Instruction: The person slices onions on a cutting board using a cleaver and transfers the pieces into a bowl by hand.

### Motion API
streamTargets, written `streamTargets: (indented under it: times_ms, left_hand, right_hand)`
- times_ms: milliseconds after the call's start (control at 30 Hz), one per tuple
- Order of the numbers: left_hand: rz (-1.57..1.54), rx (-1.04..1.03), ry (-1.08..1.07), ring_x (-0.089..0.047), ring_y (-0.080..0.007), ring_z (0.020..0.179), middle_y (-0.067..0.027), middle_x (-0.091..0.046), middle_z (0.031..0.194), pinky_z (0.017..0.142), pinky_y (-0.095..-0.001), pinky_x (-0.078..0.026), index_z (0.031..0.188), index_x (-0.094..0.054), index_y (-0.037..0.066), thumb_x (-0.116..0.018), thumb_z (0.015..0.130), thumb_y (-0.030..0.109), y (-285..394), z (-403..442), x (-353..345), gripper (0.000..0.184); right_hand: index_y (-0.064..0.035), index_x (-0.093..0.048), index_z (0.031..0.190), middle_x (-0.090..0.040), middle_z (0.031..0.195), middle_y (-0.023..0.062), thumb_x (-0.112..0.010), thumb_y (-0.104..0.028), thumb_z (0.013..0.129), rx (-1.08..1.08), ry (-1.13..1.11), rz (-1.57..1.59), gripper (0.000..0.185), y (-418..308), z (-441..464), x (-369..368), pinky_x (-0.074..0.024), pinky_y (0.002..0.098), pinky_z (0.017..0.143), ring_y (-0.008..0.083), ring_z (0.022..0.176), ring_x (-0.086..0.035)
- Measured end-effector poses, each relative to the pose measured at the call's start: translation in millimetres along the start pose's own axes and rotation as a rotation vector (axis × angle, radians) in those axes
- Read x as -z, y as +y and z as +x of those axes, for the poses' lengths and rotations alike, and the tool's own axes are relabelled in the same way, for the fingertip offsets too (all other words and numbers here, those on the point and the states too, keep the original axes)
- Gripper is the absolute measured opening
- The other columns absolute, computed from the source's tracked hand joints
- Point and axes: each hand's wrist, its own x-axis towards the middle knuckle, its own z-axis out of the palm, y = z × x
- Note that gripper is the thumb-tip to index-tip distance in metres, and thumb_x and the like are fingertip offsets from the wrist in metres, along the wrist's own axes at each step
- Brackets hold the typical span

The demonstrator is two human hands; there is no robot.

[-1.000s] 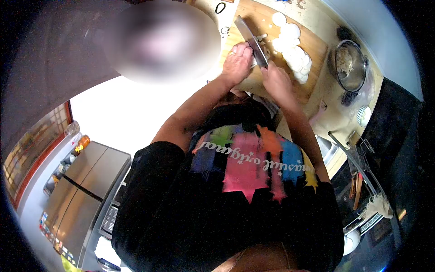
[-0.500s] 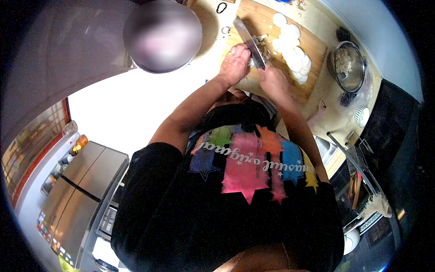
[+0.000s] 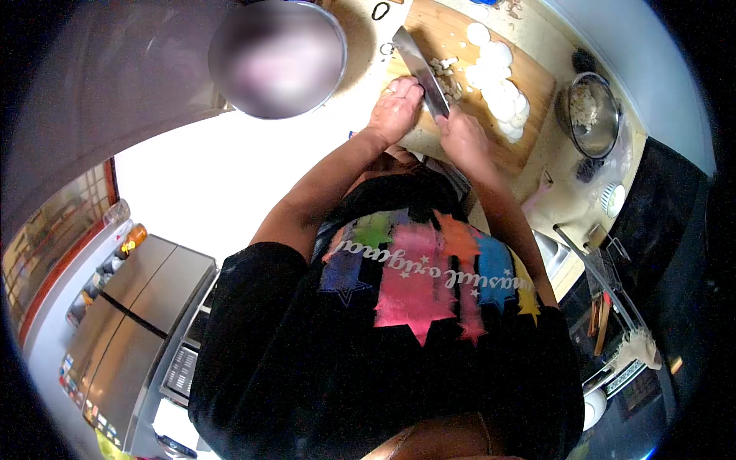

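My right hand (image 3: pixel 464 139) is closed round the handle of a kitchen knife (image 3: pixel 421 70) with a wide blade. The blade slants across a wooden cutting board (image 3: pixel 529 84), its tip toward the far left edge. Pressed down on the board just left of the blade is my left hand (image 3: pixel 396 110), fingers curled; whatever lies under them is hidden. Small chopped white pieces (image 3: pixel 448 83) lie right of the blade. Farther right, round white slices (image 3: pixel 501 92) overlap in a row, with one slice (image 3: pixel 478 34) apart at the far end.
A metal bowl (image 3: pixel 595 115) with pale chopped pieces stands right of the board. Nearby is a small striped cup (image 3: pixel 612 199). A large round bowl (image 3: pixel 343 57), its inside blurred, sits at the left. Two dark rings (image 3: pixel 380 11) lie on the counter beyond my left hand.
The view has shifted slightly. Both hands and the knife keep nearly the same place on the board, with the blade still beside my left fingers.
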Motion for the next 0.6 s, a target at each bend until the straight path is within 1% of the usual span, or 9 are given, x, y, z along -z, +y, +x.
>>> streamTargets:
  times_ms: [67,167,200,267,333,400,433,500,600]
  left_hand:
    - [-0.012,-0.014,-0.033,-0.051,-0.0333,0.107,-0.0151,-0.05,0.116,0.088,-0.0413,-0.047,0.106,-0.054,0.003,-0.059,0.079,0.005,1.2,-3.0,1.8,0.028]
    - [-0.078,0.035,-0.054,-0.051,-0.0329,0.109,-0.0142,-0.051,0.116,0.089,-0.0412,-0.046,0.105,-0.055,0.004,-0.058,0.08,0.005,3.3,-7.2,4.1,0.025]
    - [-0.101,0.049,-0.013,-0.051,-0.0349,0.107,-0.0152,-0.053,0.115,0.088,-0.0423,-0.046,0.104,-0.055,0.003,-0.059,0.08,0.005,3.5,-9.0,6.1,0.025]
    - [-0.121,0.063,0.033,-0.052,-0.037,0.105,-0.0162,-0.055,0.114,0.087,-0.0435,-0.046,0.104,-0.055,0.003,-0.06,0.08,0.005,-1.8,-6.3,8.6,0.024]
    - [-0.076,0.026,0.053,-0.052,-0.0368,0.105,-0.0159,-0.056,0.113,0.087,-0.0435,-0.046,0.103,-0.057,0.004,-0.06,0.08,0.005,-1.4,-10.0,9.4,0.023]
    - [-0.069,0.025,0.06,-0.052,-0.0366,0.104,-0.016,-0.056,0.112,0.087,-0.0438,-0.045,0.1,-0.058,0.003,-0.06,0.08,0.004,-3.6,-8.6,5.5,0.021]
    - [-0.07,0.005,0.063,-0.053,-0.0364,0.103,-0.016,-0.057,0.111,0.087,-0.0438,-0.045,0.099,-0.058,0.003,-0.061,0.079,0.004,-5.2,-9.6,4.6,0.02]
    - [-0.064,-0.02,0.067,-0.053,-0.0362,0.103,-0.0161,-0.057,0.11,0.087,-0.0439,-0.045,0.098,-0.058,0.003,-0.061,0.079,0.004,-7.5,-10.3,5.0,0.019]
    - [-0.039,-0.023,0.052,-0.052,-0.033,0.106,-0.0132,-0.057,0.111,0.091,-0.0413,-0.044,0.096,-0.06,0.004,-0.058,0.08,0.006,-4.7,-8.2,3.7,0.016]
  right_hand:
    - [0.0013,-0.059,0.099,-0.063,0.075,0.0251,-0.057,-0.028,0.092,-0.021,0.039,0.03,0.031,0.1,7.1,-10.6,-0.0479,0.0529,0.068,0.0456,0.074,-0.063]
    - [0.002,-0.059,0.1,-0.063,0.074,0.0254,-0.058,-0.028,0.092,-0.063,0.087,0.095,0.031,7.9,12.9,-21.8,-0.0475,0.0531,0.066,0.0457,0.072,-0.063]
    - [0.002,-0.059,0.1,-0.063,0.074,0.0254,-0.058,-0.028,0.092,-0.059,0.086,0.095,0.031,6.3,9.7,-16.9,-0.0475,0.0531,0.066,0.0457,0.072,-0.063]
    - [0.0008,-0.058,0.093,-0.064,0.08,0.0262,-0.057,-0.029,0.091,-0.041,0.045,0.106,0.03,5.8,4.3,-5.4,-0.0485,0.0552,0.07,0.0447,0.076,-0.064]
    - [0.0005,-0.058,0.094,-0.064,0.079,0.0255,-0.057,-0.029,0.091,-0.052,0.003,0.09,0.03,1.0,-2.2,-1.8,-0.0486,0.0552,0.07,0.0449,0.075,-0.063]
    - [0.0004,-0.058,0.095,-0.064,0.079,0.0247,-0.057,-0.029,0.091,0.001,-0.08,0.022,0.029,-3.5,-3.0,-2.0,-0.0486,0.0548,0.07,0.0445,0.075,-0.063]
    - [0.0013,-0.058,0.101,-0.065,0.084,0.026,-0.054,-0.033,0.093,-0.024,-0.093,-0.038,0.035,0.0,0.4,-11.9,-0.0481,0.0544,0.072,0.0439,0.081,-0.063]
    - [0.0005,-0.058,0.1,-0.064,0.082,0.0252,-0.054,-0.032,0.093,-0.014,-0.062,-0.024,0.034,0.2,4.9,-19.2,-0.0482,0.0539,0.071,0.0437,0.08,-0.063]
    - [-0.0016,-0.059,0.098,-0.064,0.077,0.024,-0.056,-0.031,0.093,0.006,0.003,0.045,0.03,6.1,1.7,-16.9,-0.0483,0.0531,0.069,0.043,0.076,-0.063]
